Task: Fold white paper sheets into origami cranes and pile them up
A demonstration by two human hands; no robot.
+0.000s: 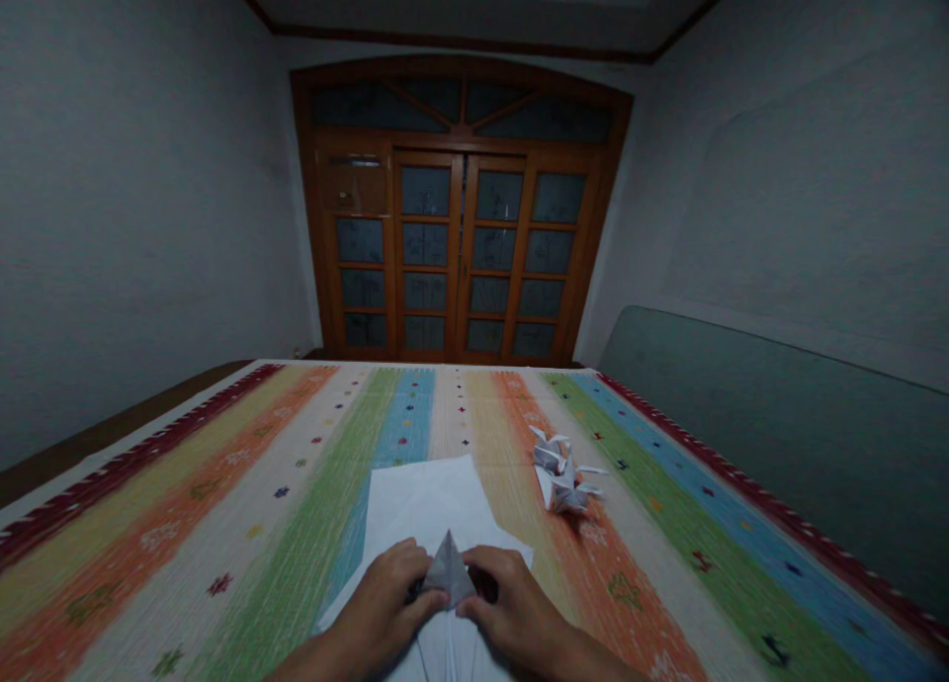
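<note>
Between my two hands is a small piece of folded paper [448, 566], its pointed tip facing away from me. My left hand [392, 593] pinches its left edge with thumb and forefinger. On the opposite edge, my right hand [511, 595] grips the paper the same way. White paper sheets [426, 499] lie flat on the tablecloth beneath the hands. Long creased paper strips run toward me below the folded point, partly cut off by the frame. Off to the right sit folded paper cranes [567, 484], close together.
A striped, multicoloured tablecloth [297, 524] covers the table. Along the right side stands a pale green panel [778, 435]. Wooden doors with glass panes [464, 247] are beyond the table's far edge, with plain walls on both sides.
</note>
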